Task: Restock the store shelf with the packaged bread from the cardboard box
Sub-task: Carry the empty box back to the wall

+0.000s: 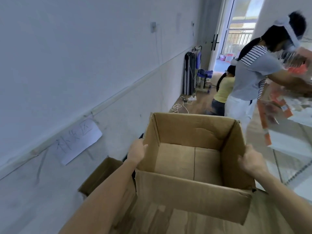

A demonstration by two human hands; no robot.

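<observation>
Left hand [137, 151]: grips the left wall of the cardboard box [190, 196], thumb hooked over the rim, fingers behind the wall and out of sight. Right hand [251, 160]: grips the right wall, fingers curled over the rim. The box is held between both hands above the wooden floor [194, 222], top open, bare bottom panel showing.

Left of the box: paper sign [76, 141] taped on the wall; second box [101, 174] below it, partly behind the left forearm. Right of the box: person in striped shirt [253, 71] bent over orange packages [276, 112].
</observation>
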